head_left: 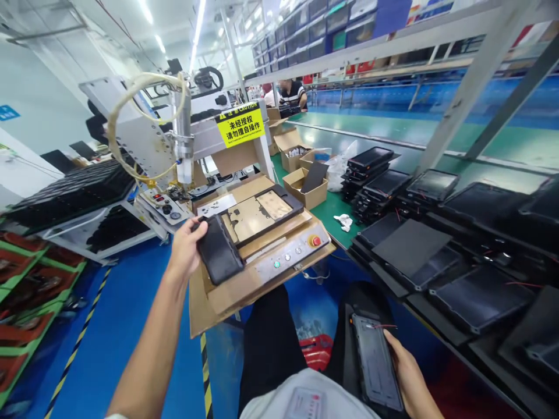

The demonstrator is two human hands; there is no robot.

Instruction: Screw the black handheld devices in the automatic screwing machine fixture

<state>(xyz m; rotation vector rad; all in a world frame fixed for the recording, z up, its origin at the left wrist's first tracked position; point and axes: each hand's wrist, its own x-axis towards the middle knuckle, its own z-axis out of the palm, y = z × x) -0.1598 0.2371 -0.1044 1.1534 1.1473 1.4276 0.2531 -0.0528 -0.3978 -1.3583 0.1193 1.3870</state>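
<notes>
My left hand (pixel 190 241) is closed on the upper left edge of a flat black plastic housing (pixel 220 250), thumb on top. That housing is tilted over the left side of the cardboard-covered machine bed (pixel 262 279). Beside it on the bed lies a dark rectangular frame fixture (pixel 293 199) with tan surfaces inside. On my right thigh rests a black device casing (pixel 378 364) with a thin red wire at its top. My right hand (pixel 406 372) grips its right edge; some fingers are hidden beneath.
The dispensing machine's nozzle (pixel 185 169) hangs behind the bed. A control panel (pixel 292 256) with a red emergency button (pixel 314 240) runs along the front. Stacked black casings (pixel 480 297) cover the right bench. Cardboard boxes (pixel 306 186) stand behind; a person (pixel 293 96) sits far back.
</notes>
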